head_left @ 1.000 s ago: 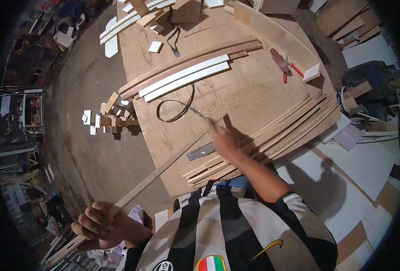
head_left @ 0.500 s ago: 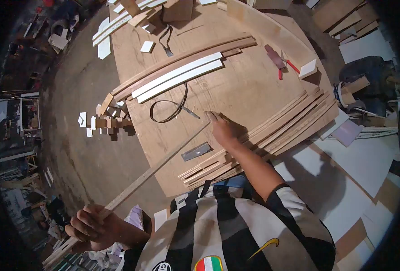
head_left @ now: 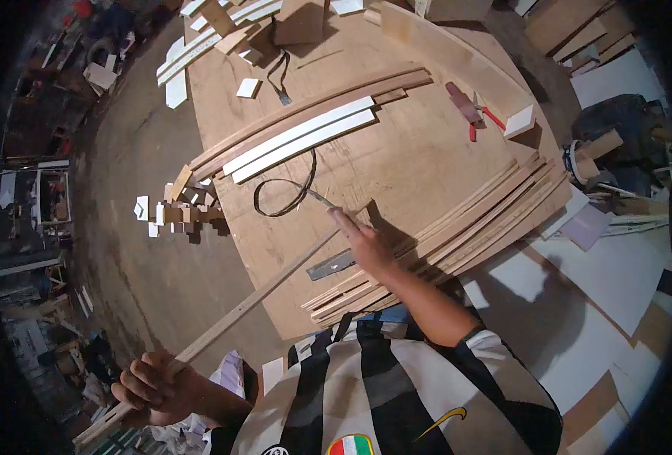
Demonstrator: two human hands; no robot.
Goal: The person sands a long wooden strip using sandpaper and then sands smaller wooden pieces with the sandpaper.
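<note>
Left hand (head_left: 158,387) clamped on long pale wooden strip (head_left: 252,299) | right hand (head_left: 364,244): can't tell grip (near strip's end) | strip not laid aside

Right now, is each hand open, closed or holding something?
Left hand: closed around a long wooden strip.
Right hand: at the strip's far end; its grip cannot be told.

Red-handled pliers (head_left: 493,117) lie near a small white block (head_left: 519,120), well apart from two white strips (head_left: 302,132).
</note>
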